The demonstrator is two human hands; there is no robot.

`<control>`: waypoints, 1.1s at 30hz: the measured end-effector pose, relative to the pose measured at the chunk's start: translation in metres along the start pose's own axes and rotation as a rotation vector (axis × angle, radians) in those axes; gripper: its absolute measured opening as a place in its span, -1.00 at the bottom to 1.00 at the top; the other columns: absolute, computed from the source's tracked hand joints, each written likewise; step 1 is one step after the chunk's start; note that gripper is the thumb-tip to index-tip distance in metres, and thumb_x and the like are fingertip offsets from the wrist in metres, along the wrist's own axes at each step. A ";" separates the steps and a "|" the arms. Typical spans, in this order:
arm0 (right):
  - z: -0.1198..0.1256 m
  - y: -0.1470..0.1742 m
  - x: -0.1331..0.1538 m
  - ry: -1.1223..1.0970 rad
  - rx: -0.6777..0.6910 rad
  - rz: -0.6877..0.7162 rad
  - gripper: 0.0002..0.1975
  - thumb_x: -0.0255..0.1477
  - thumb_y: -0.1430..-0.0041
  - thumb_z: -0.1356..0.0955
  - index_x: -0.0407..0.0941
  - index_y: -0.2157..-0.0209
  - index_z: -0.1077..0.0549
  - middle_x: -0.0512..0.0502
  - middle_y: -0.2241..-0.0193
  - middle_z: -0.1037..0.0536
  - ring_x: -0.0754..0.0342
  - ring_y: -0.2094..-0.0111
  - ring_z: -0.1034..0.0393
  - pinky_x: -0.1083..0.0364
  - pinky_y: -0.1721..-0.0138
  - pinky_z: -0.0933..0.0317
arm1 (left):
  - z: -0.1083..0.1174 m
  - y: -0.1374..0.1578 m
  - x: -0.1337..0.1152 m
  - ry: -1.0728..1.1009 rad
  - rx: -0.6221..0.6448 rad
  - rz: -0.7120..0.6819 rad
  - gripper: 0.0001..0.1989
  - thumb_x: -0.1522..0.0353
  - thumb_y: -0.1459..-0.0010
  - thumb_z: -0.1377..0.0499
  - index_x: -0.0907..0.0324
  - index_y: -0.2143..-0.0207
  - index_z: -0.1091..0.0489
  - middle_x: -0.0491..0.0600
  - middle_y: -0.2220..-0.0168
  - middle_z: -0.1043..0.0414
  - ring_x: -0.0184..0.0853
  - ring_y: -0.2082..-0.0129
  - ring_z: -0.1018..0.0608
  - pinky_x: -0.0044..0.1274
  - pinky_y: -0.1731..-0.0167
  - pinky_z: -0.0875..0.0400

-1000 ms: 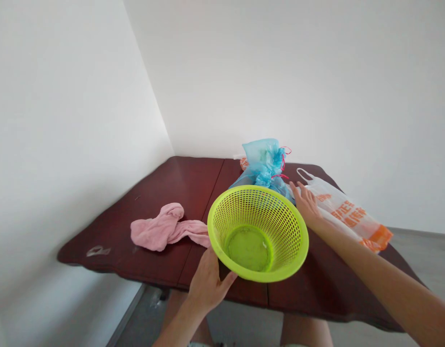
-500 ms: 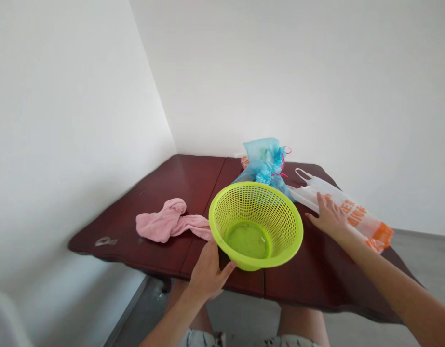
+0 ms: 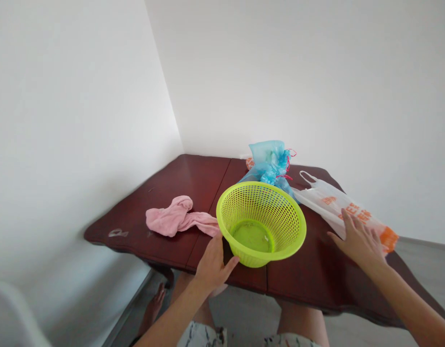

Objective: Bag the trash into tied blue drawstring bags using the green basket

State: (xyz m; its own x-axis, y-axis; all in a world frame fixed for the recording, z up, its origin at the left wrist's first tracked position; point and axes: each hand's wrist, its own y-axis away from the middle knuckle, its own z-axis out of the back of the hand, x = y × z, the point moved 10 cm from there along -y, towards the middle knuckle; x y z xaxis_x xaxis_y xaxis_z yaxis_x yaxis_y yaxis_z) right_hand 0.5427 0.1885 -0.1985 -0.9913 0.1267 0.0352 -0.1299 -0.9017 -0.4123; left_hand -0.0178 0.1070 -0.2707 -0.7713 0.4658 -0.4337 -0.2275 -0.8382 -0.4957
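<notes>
The green basket (image 3: 261, 222) hides part of the blue bag (image 3: 270, 164); the orange print on the white bag (image 3: 338, 205) is unreadable.

Lime-green perforated basket (image 3: 261, 222), pink cloth (image 3: 176, 220), blue bag (image 3: 270, 161), white orange-printed bag (image 3: 338, 205), dark red-brown table (image 3: 186, 183).
</notes>
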 end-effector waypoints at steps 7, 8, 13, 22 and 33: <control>0.007 0.025 -0.026 0.057 -0.034 -0.036 -0.03 0.14 -0.57 -0.30 -0.17 -0.72 -0.15 -0.61 -0.54 -0.44 -0.67 -0.40 -0.49 -0.57 -0.42 -0.28 | 0.004 0.000 -0.003 -0.001 -0.043 -0.039 -0.08 -0.04 -0.71 -0.05 0.17 -0.81 0.24 0.38 -0.69 -0.23 0.18 -0.68 -0.37 0.03 -0.55 -0.44; 0.008 0.026 -0.027 0.056 -0.040 -0.029 -0.03 0.14 -0.57 -0.30 -0.18 -0.71 -0.18 -0.59 -0.52 -0.46 -0.66 -0.39 -0.51 -0.55 -0.41 -0.32 | 0.004 0.001 -0.002 0.000 -0.044 -0.036 -0.09 -0.03 -0.71 -0.05 0.16 -0.81 0.23 0.37 -0.69 -0.24 0.18 -0.67 -0.37 0.03 -0.55 -0.44; 0.013 0.026 -0.032 0.008 -0.105 0.021 -0.11 0.03 -0.55 -0.38 -0.19 -0.67 -0.28 -0.52 -0.48 -0.55 -0.56 -0.31 -0.60 -0.45 -0.37 -0.46 | -0.005 0.007 0.010 -0.033 -0.037 -0.013 -0.11 0.00 -0.72 -0.05 0.18 -0.81 0.22 0.39 -0.69 -0.22 0.19 -0.68 -0.36 0.05 -0.56 -0.45; -0.002 0.041 -0.054 -0.028 -0.137 -0.016 -0.39 -0.16 -0.67 -0.26 -0.14 -0.54 -0.47 -0.38 -0.31 -0.72 -0.39 -0.19 -0.72 -0.23 -0.10 -0.61 | -0.004 0.005 0.012 0.005 -0.017 -0.012 -0.14 0.05 -0.71 -0.07 0.14 -0.81 0.20 0.38 -0.68 -0.24 0.20 -0.68 -0.35 0.10 -0.56 -0.43; -0.005 0.051 -0.064 -0.013 -0.103 -0.079 -0.57 -0.15 -0.64 -0.24 -0.12 -0.06 -0.64 -0.36 0.03 -0.79 -0.26 0.14 -0.71 -0.11 0.13 -0.41 | -0.001 0.005 0.010 0.004 -0.016 0.001 -0.17 -0.01 -0.72 -0.01 0.20 -0.79 0.06 0.39 -0.64 -0.33 0.21 -0.65 -0.40 0.10 -0.53 -0.46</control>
State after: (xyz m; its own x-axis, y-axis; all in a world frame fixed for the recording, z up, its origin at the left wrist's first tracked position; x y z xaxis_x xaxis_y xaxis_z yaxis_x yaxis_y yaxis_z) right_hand 0.5995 0.1367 -0.2262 -0.9784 0.1894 0.0825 -0.2051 -0.8417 -0.4995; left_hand -0.0261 0.1080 -0.2786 -0.7695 0.4656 -0.4372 -0.2170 -0.8344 -0.5067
